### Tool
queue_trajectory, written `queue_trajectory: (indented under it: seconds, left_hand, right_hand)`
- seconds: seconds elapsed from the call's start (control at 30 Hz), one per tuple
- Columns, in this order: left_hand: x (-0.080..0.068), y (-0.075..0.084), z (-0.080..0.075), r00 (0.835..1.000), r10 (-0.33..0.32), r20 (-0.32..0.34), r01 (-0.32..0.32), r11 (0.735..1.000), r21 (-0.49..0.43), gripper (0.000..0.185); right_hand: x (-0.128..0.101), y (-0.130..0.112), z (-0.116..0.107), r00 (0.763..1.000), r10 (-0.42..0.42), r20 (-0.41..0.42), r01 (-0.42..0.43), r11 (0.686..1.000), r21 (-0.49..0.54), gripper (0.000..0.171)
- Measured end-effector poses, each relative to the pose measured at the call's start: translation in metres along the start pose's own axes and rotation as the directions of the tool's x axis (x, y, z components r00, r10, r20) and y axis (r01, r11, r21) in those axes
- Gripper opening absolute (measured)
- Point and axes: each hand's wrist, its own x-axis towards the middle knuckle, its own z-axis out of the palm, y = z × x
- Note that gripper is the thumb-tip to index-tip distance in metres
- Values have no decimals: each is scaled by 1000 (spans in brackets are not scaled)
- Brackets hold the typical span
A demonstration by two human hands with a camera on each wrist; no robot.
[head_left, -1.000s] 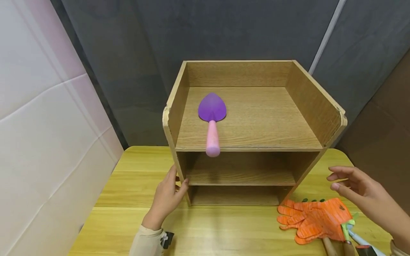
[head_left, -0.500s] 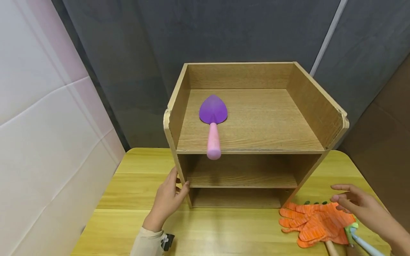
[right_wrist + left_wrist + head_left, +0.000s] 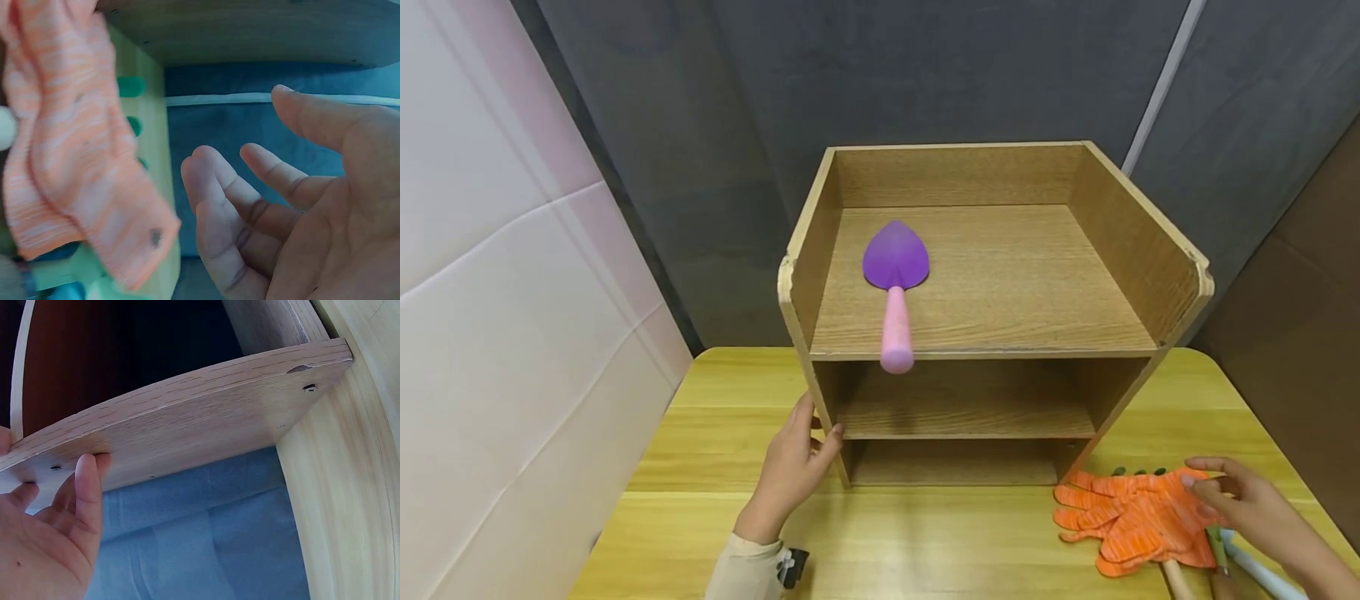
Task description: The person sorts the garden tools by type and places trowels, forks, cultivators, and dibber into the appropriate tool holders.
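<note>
My left hand [image 3: 790, 471] holds the left side panel of a small wooden shelf [image 3: 1007, 275], thumb at the front edge and fingers against the outer face. In the left wrist view the fingertips [image 3: 87, 481] press that panel. A trowel [image 3: 896, 258] with a purple blade and pink handle lies on the top board, its handle end over the front edge. At the right, my right hand [image 3: 1255, 504] hovers over orange knitted gloves [image 3: 1138, 525], fingers loosely bent. The right wrist view shows nothing between its fingers, the gloves [image 3: 81, 144] beside them.
Under and beside the gloves lie hand tools, partly hidden: a wooden handle [image 3: 1177, 580] and a light-blue handle [image 3: 1262, 575]. Green rounded tips [image 3: 130, 86] poke out behind the gloves. The shelf stands on a yellow wooden table [image 3: 700, 467], with a dark wall behind.
My right hand has come down and slightly right, from beside the shelf to over the gloves and tools. The left hand stays on the side panel; the trowel lies as before.
</note>
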Motion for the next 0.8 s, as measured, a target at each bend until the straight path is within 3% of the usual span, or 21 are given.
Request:
queue_trajectory:
  seconds: [0.37,0.8]
  left_hand:
    - [2,0,0,999,-47,11,47,997,-57,54]
    - [0,-1,0,999,-34,3,34,997,-66,54]
  right_hand:
    - [9,25,9,995,75,64,-80,993,85,71]
    - [15,45,26,991,133,-1,-133,990,41,75]
